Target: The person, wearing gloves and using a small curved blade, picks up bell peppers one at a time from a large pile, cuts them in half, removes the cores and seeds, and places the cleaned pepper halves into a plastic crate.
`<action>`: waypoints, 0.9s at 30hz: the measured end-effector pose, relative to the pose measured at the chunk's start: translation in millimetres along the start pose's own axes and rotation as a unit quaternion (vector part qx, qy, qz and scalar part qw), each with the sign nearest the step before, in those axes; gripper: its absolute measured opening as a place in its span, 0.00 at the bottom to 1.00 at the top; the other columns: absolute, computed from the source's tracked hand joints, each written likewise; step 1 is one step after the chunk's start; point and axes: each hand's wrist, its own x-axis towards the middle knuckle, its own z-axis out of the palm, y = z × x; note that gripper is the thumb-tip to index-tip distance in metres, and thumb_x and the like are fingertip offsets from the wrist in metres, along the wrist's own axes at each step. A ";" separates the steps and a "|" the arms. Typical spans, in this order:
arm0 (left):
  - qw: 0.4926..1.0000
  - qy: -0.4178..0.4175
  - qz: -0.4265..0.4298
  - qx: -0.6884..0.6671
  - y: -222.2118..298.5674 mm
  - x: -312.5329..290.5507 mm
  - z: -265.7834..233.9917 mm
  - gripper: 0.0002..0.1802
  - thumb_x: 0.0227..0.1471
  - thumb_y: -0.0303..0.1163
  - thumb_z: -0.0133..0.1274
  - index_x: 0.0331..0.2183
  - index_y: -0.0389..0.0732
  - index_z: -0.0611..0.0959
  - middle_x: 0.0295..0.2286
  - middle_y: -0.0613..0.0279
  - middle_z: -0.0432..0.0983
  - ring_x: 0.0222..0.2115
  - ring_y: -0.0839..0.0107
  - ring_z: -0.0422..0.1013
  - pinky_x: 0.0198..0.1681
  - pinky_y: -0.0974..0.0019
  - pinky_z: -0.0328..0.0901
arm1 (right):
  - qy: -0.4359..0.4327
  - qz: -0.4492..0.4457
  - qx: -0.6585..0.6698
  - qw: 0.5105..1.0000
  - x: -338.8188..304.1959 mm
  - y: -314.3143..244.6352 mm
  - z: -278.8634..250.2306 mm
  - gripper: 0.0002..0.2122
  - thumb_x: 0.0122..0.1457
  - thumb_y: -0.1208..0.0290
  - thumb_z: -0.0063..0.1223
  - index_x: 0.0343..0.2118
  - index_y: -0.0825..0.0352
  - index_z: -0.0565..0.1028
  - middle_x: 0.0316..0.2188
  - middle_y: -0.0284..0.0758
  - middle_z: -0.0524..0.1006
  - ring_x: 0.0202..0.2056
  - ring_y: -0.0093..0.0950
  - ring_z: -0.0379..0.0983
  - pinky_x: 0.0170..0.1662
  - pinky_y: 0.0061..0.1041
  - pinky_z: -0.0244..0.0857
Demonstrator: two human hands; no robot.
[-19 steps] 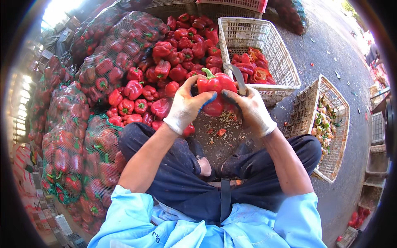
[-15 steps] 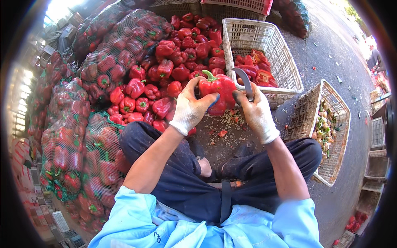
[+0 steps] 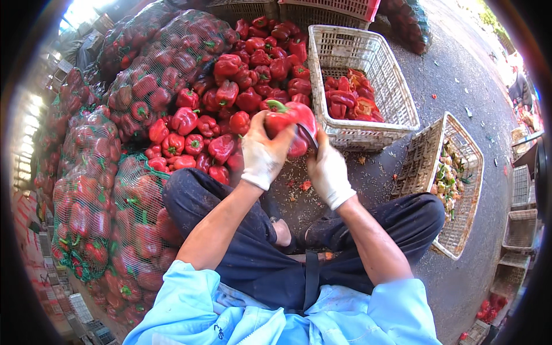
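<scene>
My left hand (image 3: pixel 265 148), in a stained white glove, is closed around a large red bell pepper (image 3: pixel 305 117) with a green stem. In my gloved right hand (image 3: pixel 329 169) is a curved knife (image 3: pixel 307 137), its dark blade lying against the pepper's near side. Whether the edge has entered the flesh I cannot tell. Just beyond, to the right, a white plastic crate (image 3: pixel 368 133) holds cut red pepper pieces (image 3: pixel 349 96). A heap of whole red peppers (image 3: pixel 221 123) lies to the left of my hands.
Full mesh sacks of peppers (image 3: pixel 83 195) crowd my left side. By my right knee, a tilted crate (image 3: pixel 460 230) contains cut-off cores and stems (image 3: pixel 450 172). Seeds and scraps (image 3: pixel 305 185) litter the ground before my crossed legs. More crates (image 3: pixel 520 229) line the far right.
My right hand has moved left and slightly down, bringing the blade from above the pepper's right side onto its near side. The pepper has turned in my left hand.
</scene>
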 end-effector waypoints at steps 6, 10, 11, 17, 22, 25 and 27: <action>1.000 0.011 -0.021 -0.008 -11.2 21.9 -9.7 0.24 0.58 0.35 0.70 0.51 0.32 0.83 0.41 0.61 0.83 0.41 0.77 0.75 0.49 0.69 0.72 | -0.071 0.133 0.117 0.982 -34.0 33.4 7.5 0.15 0.64 0.74 0.59 0.53 0.69 0.81 0.28 0.43 0.81 0.27 0.28 0.77 0.36 0.32 0.73; 0.997 -0.029 -0.074 -0.019 -18.7 12.7 -7.3 0.21 0.59 0.35 0.68 0.49 0.33 0.84 0.40 0.65 0.83 0.41 0.79 0.74 0.48 0.70 0.71 | -0.010 0.063 0.206 0.977 5.2 47.8 -19.6 0.15 0.71 0.63 0.62 0.53 0.69 0.82 0.36 0.27 0.82 0.36 0.16 0.72 0.43 0.21 0.68; 0.997 -0.034 -0.065 -0.026 -19.0 10.2 -6.4 0.23 0.58 0.37 0.69 0.49 0.33 0.84 0.39 0.59 0.84 0.41 0.74 0.77 0.48 0.67 0.72 | -0.028 0.060 0.217 0.974 14.0 40.0 -25.6 0.17 0.70 0.62 0.63 0.53 0.70 0.82 0.38 0.27 0.82 0.37 0.15 0.72 0.43 0.20 0.68; 0.987 -0.100 -0.075 -0.103 -12.8 2.0 -3.7 0.23 0.60 0.38 0.67 0.50 0.33 0.84 0.39 0.58 0.86 0.40 0.75 0.79 0.48 0.66 0.74 | -0.122 0.157 0.319 0.927 38.4 -2.8 -50.7 0.17 0.66 0.58 0.68 0.48 0.67 0.83 0.32 0.23 0.81 0.29 0.11 0.69 0.33 0.16 0.62; 0.933 -0.192 -0.165 -0.257 -0.8 -0.8 -11.6 0.17 0.64 0.32 0.59 0.51 0.33 0.84 0.40 0.64 0.84 0.40 0.76 0.79 0.47 0.67 0.75 | -0.139 0.214 0.427 0.867 41.8 1.4 -64.8 0.13 0.64 0.62 0.68 0.46 0.64 0.84 0.26 0.21 0.79 0.20 0.10 0.67 0.23 0.14 0.57; 0.867 -0.240 -0.236 -0.367 -0.4 -2.5 -16.0 0.18 0.64 0.31 0.59 0.52 0.33 0.84 0.39 0.61 0.84 0.40 0.72 0.81 0.47 0.65 0.77 | -0.180 0.254 0.495 0.811 53.6 -8.2 -90.1 0.17 0.61 0.59 0.70 0.47 0.63 0.83 0.24 0.22 0.77 0.17 0.13 0.67 0.19 0.18 0.58; 0.834 -0.247 -0.268 -0.415 6.2 -5.1 -15.8 0.19 0.64 0.32 0.57 0.53 0.33 0.83 0.40 0.58 0.84 0.40 0.68 0.82 0.45 0.63 0.78 | -0.198 0.258 0.506 0.799 54.4 -3.1 -98.0 0.19 0.60 0.56 0.70 0.48 0.63 0.82 0.22 0.23 0.76 0.16 0.15 0.67 0.17 0.20 0.59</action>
